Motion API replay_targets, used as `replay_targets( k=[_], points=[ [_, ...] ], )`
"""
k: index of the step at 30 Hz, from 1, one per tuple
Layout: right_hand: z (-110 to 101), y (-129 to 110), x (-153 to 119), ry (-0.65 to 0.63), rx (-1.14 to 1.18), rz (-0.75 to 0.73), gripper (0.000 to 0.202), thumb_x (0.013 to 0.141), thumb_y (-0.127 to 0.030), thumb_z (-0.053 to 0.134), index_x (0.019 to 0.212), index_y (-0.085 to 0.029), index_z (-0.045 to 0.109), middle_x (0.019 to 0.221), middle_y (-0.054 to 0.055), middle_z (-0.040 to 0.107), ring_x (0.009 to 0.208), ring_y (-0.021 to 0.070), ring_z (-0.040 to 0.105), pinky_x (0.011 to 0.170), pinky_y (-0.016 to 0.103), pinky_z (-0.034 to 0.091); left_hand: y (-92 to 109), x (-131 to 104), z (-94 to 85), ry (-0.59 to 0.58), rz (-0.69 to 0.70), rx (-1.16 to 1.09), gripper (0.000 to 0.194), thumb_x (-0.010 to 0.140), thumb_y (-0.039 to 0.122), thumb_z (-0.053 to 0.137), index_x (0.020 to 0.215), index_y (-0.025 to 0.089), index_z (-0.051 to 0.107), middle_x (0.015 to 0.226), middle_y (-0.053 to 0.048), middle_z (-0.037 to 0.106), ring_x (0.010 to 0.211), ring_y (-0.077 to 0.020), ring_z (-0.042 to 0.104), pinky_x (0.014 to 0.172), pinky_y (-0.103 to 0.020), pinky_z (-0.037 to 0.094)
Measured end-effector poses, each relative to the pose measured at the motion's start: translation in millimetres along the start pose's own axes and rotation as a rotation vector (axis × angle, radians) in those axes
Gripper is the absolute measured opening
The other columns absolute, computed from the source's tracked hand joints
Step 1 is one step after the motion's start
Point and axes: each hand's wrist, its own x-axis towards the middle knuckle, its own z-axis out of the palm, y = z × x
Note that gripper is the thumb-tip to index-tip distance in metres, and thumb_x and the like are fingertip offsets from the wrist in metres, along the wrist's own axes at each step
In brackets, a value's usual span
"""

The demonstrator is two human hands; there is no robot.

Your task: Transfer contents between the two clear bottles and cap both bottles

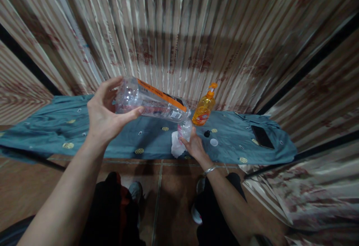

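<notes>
My left hand (103, 107) is wrapped round the base of a large clear plastic bottle (154, 104) with an orange-edged label. This bottle lies tilted nearly level, its mouth lower and pointing right, meeting the top of a small clear bottle (185, 129). My right hand (195, 145) grips the small bottle, which stands upright on the cloth. Whether the two mouths touch or one sits just over the other, I cannot tell. A crumpled white tissue (177, 145) lies against the small bottle. Just behind stands an orange pump bottle (203, 108) with yellow liquid inside.
A teal patterned cloth (120, 141) covers the narrow table. To the right of my right hand lie a small black cap (207, 134) and a white disc (214, 142). A dark phone (262, 137) rests near the right end. Pleated curtains (174, 33) hang behind, with black poles at the sides.
</notes>
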Motion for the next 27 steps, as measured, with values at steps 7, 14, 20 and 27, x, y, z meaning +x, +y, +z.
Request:
replay_targets(
  k=[7, 14, 20, 27],
  points=[
    [2.4, 2.1, 0.8, 0.001, -0.014, 0.001, 0.065, 0.082, -0.033, 0.066, 0.134, -0.010, 0.033, 0.114, 0.018, 0.067, 0.103, 0.0307, 0.068, 0.083, 0.035, 0.052, -0.8, 2.1, 0.2, -0.003, -0.001, -0.004, 0.096, 0.035, 0.046, 0.091, 0.119, 0.012, 0.060, 0.121, -0.018, 0.067, 0.112, -0.0323, 0.064, 0.101, -0.050, 0.049],
    [3.8, 4.3, 1.4, 0.022, 0.013, -0.021, 0.064, 0.082, -0.035, 0.065, 0.132, -0.012, 0.034, 0.112, 0.017, 0.068, 0.103, 0.0308, 0.067, 0.082, 0.036, 0.052, -1.1, 1.2, 0.9, -0.008, 0.008, 0.006, 0.092, 0.036, 0.045, 0.090, 0.118, 0.014, 0.061, 0.120, -0.015, 0.068, 0.111, -0.0300, 0.065, 0.102, -0.049, 0.048],
    [2.1, 4.4, 1.4, 0.002, 0.023, 0.000, 0.065, 0.082, -0.034, 0.066, 0.133, -0.011, 0.033, 0.115, 0.017, 0.067, 0.105, 0.0308, 0.067, 0.084, 0.036, 0.051, -0.1, 0.4, 1.8, -0.010, 0.020, 0.003, 0.090, 0.038, 0.046, 0.090, 0.118, 0.016, 0.061, 0.119, -0.013, 0.068, 0.110, -0.0284, 0.065, 0.102, -0.047, 0.049],
    [1.6, 3.9, 1.5, 0.000, 0.001, 0.002, 0.067, 0.083, -0.035, 0.065, 0.134, -0.009, 0.032, 0.114, 0.019, 0.067, 0.105, 0.0325, 0.067, 0.086, 0.038, 0.051, 1.1, 1.9, 2.1, -0.025, -0.006, 0.005, 0.093, 0.037, 0.048, 0.089, 0.119, 0.016, 0.060, 0.121, -0.014, 0.067, 0.110, -0.0306, 0.065, 0.099, -0.050, 0.050]
  ],
)
